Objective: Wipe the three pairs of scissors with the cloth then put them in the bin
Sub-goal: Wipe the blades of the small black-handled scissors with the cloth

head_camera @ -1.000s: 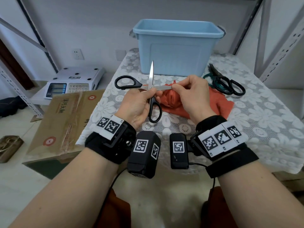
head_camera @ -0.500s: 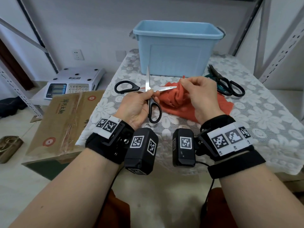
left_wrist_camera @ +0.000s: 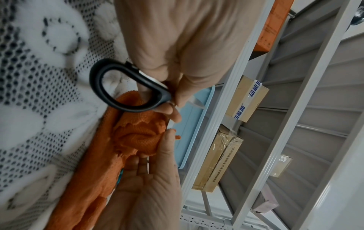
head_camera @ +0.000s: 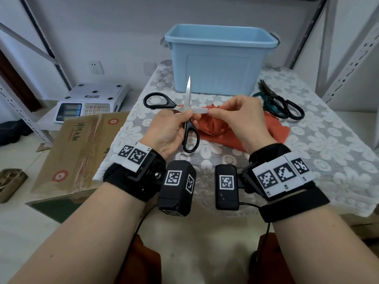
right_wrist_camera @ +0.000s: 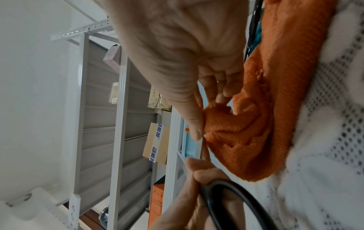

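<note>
The black-handled scissors [head_camera: 187, 111] are spread wide open, pinched at the pivot by the left hand [head_camera: 170, 132]. The right hand [head_camera: 241, 121] pinches the orange cloth [head_camera: 217, 128] around one blade. Beyond both hands stands the blue bin [head_camera: 219, 64].

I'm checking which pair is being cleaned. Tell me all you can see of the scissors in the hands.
The scissors have black plastic loop handles and bright steel blades, opened wide into a cross. One blade points up before the bin; the other runs sideways into the orange cloth. The left hand grips them at the pivot; the right hand pinches cloth round the sideways blade.
</note>
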